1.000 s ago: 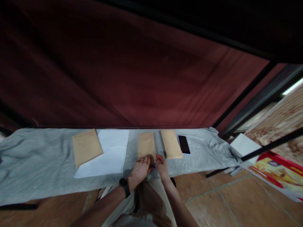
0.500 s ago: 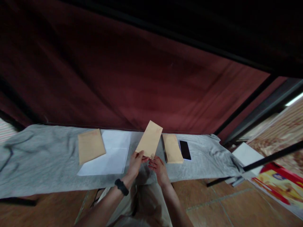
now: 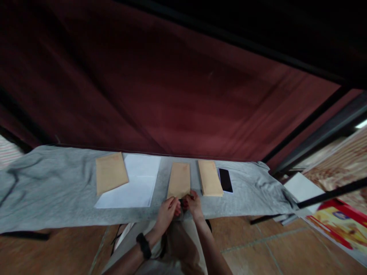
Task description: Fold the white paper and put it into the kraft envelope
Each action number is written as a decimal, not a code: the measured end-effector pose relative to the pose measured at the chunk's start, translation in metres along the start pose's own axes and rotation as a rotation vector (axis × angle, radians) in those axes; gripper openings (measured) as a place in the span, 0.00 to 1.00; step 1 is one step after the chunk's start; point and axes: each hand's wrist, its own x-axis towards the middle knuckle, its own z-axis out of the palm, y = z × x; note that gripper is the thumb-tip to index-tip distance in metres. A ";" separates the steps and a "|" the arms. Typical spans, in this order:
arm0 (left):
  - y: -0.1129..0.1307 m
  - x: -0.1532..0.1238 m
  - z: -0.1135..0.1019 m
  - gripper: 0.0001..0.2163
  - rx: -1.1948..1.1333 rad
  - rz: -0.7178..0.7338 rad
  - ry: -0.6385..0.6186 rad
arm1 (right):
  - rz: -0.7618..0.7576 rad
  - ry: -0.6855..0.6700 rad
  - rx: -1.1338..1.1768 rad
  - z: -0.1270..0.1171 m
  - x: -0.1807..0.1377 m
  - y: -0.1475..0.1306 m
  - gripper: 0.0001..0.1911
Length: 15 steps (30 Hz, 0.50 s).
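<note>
A tan envelope (image 3: 179, 179) lies flat on the grey cloth (image 3: 57, 187) in front of me. My left hand (image 3: 167, 211), with a black watch on its wrist, and my right hand (image 3: 194, 204) meet at the envelope's near edge. The fingers of both are curled and pinch something small and dark between them at that edge; I cannot make out what it is.
To the right lie a second tan envelope (image 3: 210, 177) and a black phone (image 3: 225, 180). At the left a third envelope (image 3: 110, 172) rests on white paper (image 3: 134, 183). A dark red curtain (image 3: 160, 91) hangs behind. White sheets (image 3: 299, 185) and a red printed board (image 3: 338, 221) are at right.
The middle envelope lay flat, was lifted and tilted upright in both hands half a second ago, and now lies flat again. Both hands have drawn back to its near edge.
</note>
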 end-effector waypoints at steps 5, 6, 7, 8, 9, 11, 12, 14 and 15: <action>-0.002 0.008 -0.005 0.18 0.868 0.698 -0.120 | -0.008 0.014 -0.063 -0.009 0.003 -0.001 0.22; -0.005 0.011 -0.006 0.20 0.980 0.745 -0.160 | -0.007 0.011 -0.072 -0.011 0.004 -0.001 0.23; -0.010 0.013 -0.007 0.22 1.072 0.773 -0.191 | -0.007 0.008 -0.082 -0.012 0.004 -0.002 0.24; -0.014 0.014 -0.008 0.23 1.144 0.790 -0.212 | -0.008 0.003 -0.094 -0.014 0.003 -0.002 0.25; -0.018 0.015 -0.008 0.24 1.197 0.800 -0.221 | -0.010 -0.001 -0.106 -0.016 0.003 -0.003 0.25; -0.025 0.014 -0.009 0.27 1.259 0.813 -0.214 | -0.026 0.000 -0.131 -0.020 0.000 -0.004 0.25; -0.028 0.014 -0.010 0.28 1.271 0.817 -0.204 | -0.062 0.025 -0.174 -0.022 -0.002 -0.005 0.24; -0.030 0.013 -0.012 0.29 1.283 0.828 -0.198 | -0.199 0.111 -0.347 -0.025 -0.008 -0.005 0.23; -0.030 0.012 -0.013 0.30 1.288 0.835 -0.200 | -0.291 0.158 -0.464 -0.025 -0.012 -0.005 0.22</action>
